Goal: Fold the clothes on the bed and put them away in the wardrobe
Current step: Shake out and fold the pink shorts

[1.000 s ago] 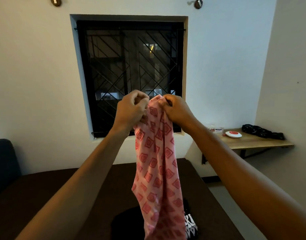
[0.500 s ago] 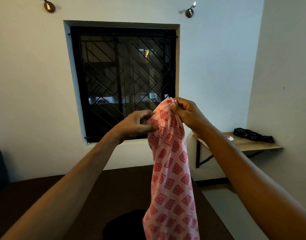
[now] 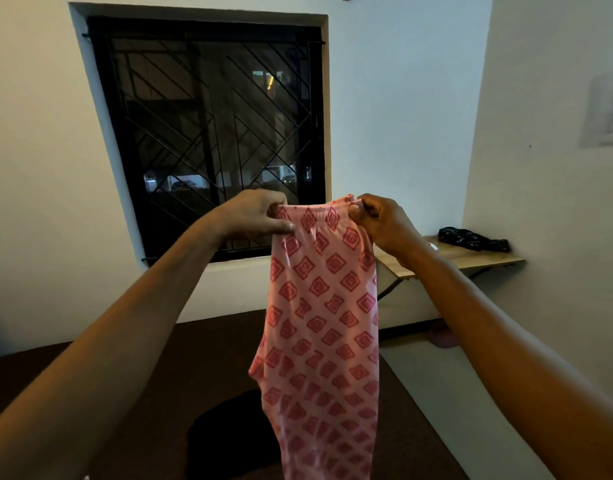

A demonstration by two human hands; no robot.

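A pink garment point(image 3: 320, 323) with a red diamond print hangs in front of me, held up by its elastic top edge. My left hand point(image 3: 254, 214) pinches the left end of that edge and my right hand point(image 3: 381, 221) pinches the right end, a short span of cloth stretched between them. The garment hangs down over the dark brown bed point(image 3: 152, 393). A black piece of clothing point(image 3: 228, 438) lies on the bed behind it, partly hidden. The wardrobe is not in view.
A barred window point(image 3: 211, 133) is set in the white wall ahead. At the right, a wooden wall shelf point(image 3: 471, 259) carries a black bundle point(image 3: 473, 239). Pale floor point(image 3: 447, 403) runs between the bed and the right wall.
My hands have moved apart along the garment's top edge, spreading the bunched cloth into a flat waistband. The view has shifted slightly.
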